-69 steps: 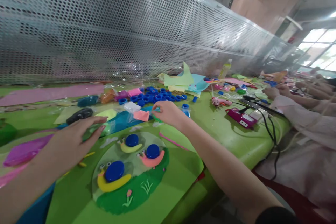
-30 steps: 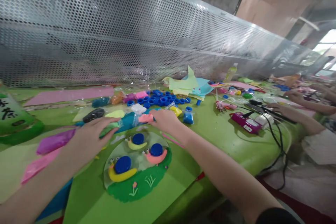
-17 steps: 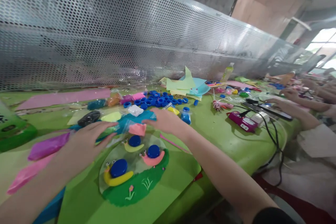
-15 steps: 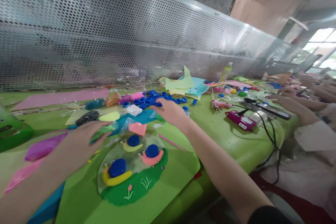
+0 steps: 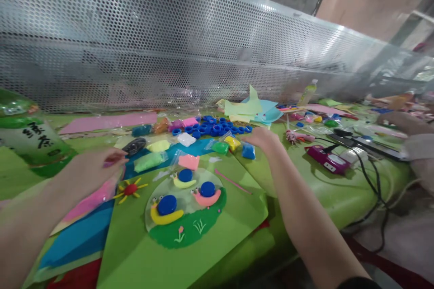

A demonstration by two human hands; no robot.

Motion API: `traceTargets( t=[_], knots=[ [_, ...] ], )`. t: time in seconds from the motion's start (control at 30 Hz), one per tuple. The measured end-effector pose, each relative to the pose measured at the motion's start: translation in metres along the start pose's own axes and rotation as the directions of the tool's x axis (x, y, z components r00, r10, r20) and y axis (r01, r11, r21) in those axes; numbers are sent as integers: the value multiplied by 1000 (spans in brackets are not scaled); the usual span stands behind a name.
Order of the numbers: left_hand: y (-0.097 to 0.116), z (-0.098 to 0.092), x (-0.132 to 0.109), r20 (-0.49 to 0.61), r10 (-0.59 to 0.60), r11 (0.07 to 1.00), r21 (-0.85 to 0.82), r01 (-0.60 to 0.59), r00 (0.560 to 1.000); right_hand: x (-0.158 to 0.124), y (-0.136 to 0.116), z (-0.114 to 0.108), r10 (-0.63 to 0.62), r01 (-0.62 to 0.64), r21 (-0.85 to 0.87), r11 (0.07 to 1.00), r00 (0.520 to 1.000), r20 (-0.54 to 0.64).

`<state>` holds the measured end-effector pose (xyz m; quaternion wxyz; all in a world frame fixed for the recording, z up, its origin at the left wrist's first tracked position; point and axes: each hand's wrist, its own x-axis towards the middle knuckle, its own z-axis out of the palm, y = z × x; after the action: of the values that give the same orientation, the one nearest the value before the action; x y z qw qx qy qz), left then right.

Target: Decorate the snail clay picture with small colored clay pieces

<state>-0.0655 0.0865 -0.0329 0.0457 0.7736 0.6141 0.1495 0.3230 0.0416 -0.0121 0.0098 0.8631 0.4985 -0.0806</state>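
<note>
My left hand (image 5: 93, 167), slightly blurred, has its fingers curled at the left, with a bit of a purple clay packet (image 5: 111, 160) showing between them. My right hand (image 5: 264, 137) reaches over the table, fingers stretched out at the upper edge of a packet of blue clay (image 5: 248, 151); whether they touch it is unclear. Between the hands lies a green sheet (image 5: 230, 226) bearing a rounded clay picture (image 5: 190, 230) of three snails with blue-cap shells. A red and yellow clay sun (image 5: 130, 190) sits at its upper left, and a thin pink strip (image 5: 233, 180) at its right.
Behind the sheet are packets of green (image 5: 220, 147), yellow (image 5: 232, 142) and salmon clay (image 5: 189, 161), and a heap of blue caps (image 5: 217, 127). A green tea bottle (image 5: 37, 137) lies left. A purple power strip (image 5: 328, 159) with cables is at right, near another person's arm (image 5: 400, 124).
My view has turned left, bringing the bottle further in. My right hand has moved right, uncovering the green and yellow packets. My left hand has drawn back left, revealing the clay sun.
</note>
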Motion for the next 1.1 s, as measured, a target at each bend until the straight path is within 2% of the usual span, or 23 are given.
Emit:
traceTargets(
  t=[0.17,0.37,0.47,0.57,0.63,0.73,0.8,0.83,0.9,0.97,1.0,1.1],
  knots=[
    [24,-3,-4,117,-53,998,25,51,992,-7,-4,-1,87,-81,-55,995,990,113],
    [34,-8,-8,102,-47,998,45,43,994,-7,0,-5,146,-130,-90,987,965,219],
    [38,-3,-11,68,-27,999,34,25,997,-9,2,-7,77,-70,-59,996,988,136],
    [44,4,-18,-50,122,992,-4,-122,991,-20,-5,-12,-100,100,-6,995,993,-70],
    [49,7,-25,-159,301,953,5,-304,940,-33,-16,-15,-262,270,11,963,943,-203],
    [59,7,-35,-308,543,832,74,-549,781,-58,-39,-14,-486,510,-2,860,819,-303],
    [65,7,-41,-369,640,751,117,-650,674,-73,-54,-9,-596,615,-41,787,742,-306],
    [67,7,-43,-378,675,717,135,-684,634,-80,-60,-6,-668,678,-90,729,676,-311],
    [69,9,-45,-368,726,664,155,-731,581,-90,-68,0,-747,744,-158,649,585,-316],
    [69,12,-46,-355,746,641,155,-752,563,-95,-71,5,-783,765,-211,609,537,-314],
    [69,14,-46,-351,739,649,143,-747,575,-97,-71,6,-794,769,-230,597,523,-310],
    [69,16,-46,-324,675,720,93,-688,662,-99,-71,9,-823,782,-274,559,484,-298]
  ],
)
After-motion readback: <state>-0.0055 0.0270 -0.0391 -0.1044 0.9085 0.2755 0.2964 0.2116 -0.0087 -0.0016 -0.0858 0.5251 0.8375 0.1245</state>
